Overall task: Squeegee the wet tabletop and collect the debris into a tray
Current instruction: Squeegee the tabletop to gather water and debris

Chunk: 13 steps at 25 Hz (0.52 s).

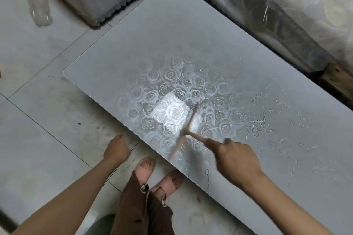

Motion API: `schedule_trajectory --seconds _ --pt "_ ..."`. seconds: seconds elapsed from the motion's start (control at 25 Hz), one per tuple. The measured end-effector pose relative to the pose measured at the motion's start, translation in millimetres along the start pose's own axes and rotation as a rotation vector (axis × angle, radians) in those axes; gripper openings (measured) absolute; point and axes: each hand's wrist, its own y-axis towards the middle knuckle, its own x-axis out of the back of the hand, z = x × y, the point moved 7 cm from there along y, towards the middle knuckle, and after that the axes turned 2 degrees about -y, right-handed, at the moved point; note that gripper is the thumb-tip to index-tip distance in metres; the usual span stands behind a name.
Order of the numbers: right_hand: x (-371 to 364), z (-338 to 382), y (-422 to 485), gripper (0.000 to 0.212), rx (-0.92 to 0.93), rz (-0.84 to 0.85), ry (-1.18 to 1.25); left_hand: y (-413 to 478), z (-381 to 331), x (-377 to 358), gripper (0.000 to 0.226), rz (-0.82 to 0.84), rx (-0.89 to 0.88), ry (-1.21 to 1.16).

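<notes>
— Squeegee (189, 123): where is it, and who has it?

— Reading from the left: a clear plastic bottle (39, 5) lies on the floor (38, 101), well off the counter's (172, 34) left corner. The left hand (116, 150) hangs over the floor just off the near edge, fingers loosely curled, holding nothing. Then comes the squeegee, blade down on the counter about midway along the near edge, running from that edge inward across the rose pattern (177, 91). The right hand (235, 156) grips its handle. The forefinger lies straight along it and the other fingers look wrapped round, though blur hides the detail.

— How would it handle?

— Light, I'd judge, with a stiff handle and a thin blade that gives a little. The glossy top looks slick, so it should glide. Take it by the handle close to the blade, as here, to press evenly.

— And what's left?

— Water (267, 126) in beads and streaks over the right half, reaching the near edge. No tray shows, so I can't say where the debris would go.
</notes>
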Motion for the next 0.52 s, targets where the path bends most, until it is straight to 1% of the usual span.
schedule_trajectory --seconds 0.12,0.16,0.2,0.24,0.32,0.4,0.44,0.52 --pt "-1 86 30 0.045 0.16 0.032 0.066 1 1 -3 0.056 0.015 -0.02 0.015" --pt "-6 103 34 0.043 0.194 0.043 0.065 2 1 -3 0.057 0.018 -0.031 0.026" --pt "-10 102 35 0.044 0.202 0.046 0.058 3 -2 -2 0.059 0.016 -0.049 0.032" --pt "-14 91 33 0.047 0.165 0.06 0.068 6 -2 1 0.059 0.018 -0.08 0.047" --pt "-26 43 10 0.053 0.055 0.11 0.074 7 -6 2 0.062 0.002 -0.15 0.078" --pt "-26 -5 -14 0.052 -0.074 0.115 0.023 7 -11 5 0.066 -0.006 -0.215 0.157" --pt "-20 -18 -19 0.051 -0.12 0.094 -0.016 7 -14 6 0.067 -0.012 -0.251 0.216" --pt "-9 -12 -12 0.055 -0.129 0.043 -0.035 7 -23 6 0.066 -0.023 -0.32 0.363"
